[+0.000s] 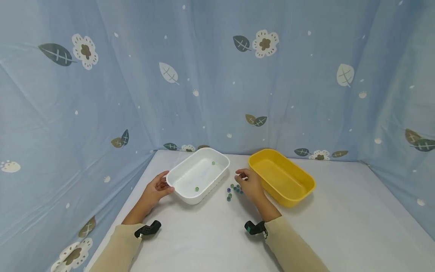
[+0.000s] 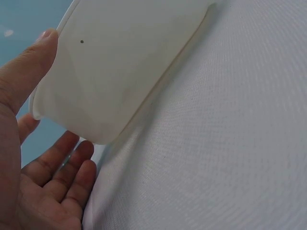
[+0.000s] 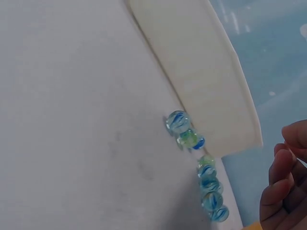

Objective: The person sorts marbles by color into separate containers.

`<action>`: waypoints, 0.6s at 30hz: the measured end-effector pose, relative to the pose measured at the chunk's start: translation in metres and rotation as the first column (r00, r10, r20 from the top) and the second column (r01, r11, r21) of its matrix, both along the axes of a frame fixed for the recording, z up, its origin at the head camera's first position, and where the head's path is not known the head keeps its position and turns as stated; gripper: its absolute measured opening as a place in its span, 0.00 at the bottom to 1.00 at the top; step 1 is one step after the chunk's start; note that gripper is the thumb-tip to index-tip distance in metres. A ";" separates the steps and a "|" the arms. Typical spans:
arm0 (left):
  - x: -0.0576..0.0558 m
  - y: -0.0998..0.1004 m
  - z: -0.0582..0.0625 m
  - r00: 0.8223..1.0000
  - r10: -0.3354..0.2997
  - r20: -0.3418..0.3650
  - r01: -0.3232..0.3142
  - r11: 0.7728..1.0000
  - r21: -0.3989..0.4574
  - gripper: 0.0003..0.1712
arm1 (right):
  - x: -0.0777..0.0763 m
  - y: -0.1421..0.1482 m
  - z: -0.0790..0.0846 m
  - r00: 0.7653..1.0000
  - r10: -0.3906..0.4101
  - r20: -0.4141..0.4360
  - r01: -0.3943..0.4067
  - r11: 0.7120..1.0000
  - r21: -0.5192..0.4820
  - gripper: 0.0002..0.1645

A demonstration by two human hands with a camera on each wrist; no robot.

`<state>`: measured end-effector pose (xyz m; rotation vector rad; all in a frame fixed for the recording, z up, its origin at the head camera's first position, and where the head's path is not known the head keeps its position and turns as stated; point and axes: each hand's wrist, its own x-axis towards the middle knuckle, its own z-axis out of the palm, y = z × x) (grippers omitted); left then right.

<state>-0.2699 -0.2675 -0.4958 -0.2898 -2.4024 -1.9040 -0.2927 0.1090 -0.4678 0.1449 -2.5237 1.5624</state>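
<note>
Marbles are lying, in the head view, in a loose cluster on the white tabletop, between the right long side of the white basin and the yellow basin. 2 green marbles are sitting inside the white basin, 1 toward its near end and 1 toward its far end. We are holding the white basin's left end with our left hand, thumb at the near rim and fingers spread moderately wide around the corner. Our right hand is reaching in beside the cluster, thumb and forefinger drawn narrow; we cannot tell whether anything is between their tips. The yellow basin's left rim is standing just beside that hand, tightening the room there, while the tabletop is stretching broadly toward us and to the yellow basin's right. A patterned curtain is hanging close behind the far table edge.

In the left wrist view, our thumb is lying against the white basin's rim, and the other fingers are curving loosely by its lower corner. The basin's bottom edge is running diagonally, with a wide stretch of tabletop opening beyond it.

In the right wrist view, blue and green marbles are bunching near the white basin's bottom edge, with open tabletop on their other side. Our right fingers are showing at the picture's border, bent and partly cut off.
</note>
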 end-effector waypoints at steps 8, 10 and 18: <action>0.000 0.000 0.001 1.000 -0.001 -0.011 0.001 1.000 -0.009 0.45 | 0.016 0.005 -0.011 1.000 -0.006 0.029 0.008 0.998 -0.057 0.12; 0.000 0.000 0.001 1.000 0.005 -0.002 -0.005 1.000 -0.016 0.45 | 0.018 0.005 -0.015 1.000 -0.002 0.030 0.004 0.998 -0.063 0.12; 0.002 0.001 0.002 1.000 0.006 0.013 -0.006 1.000 -0.017 0.47 | 0.026 -0.001 -0.022 1.000 0.019 -0.012 -0.020 0.997 -0.075 0.09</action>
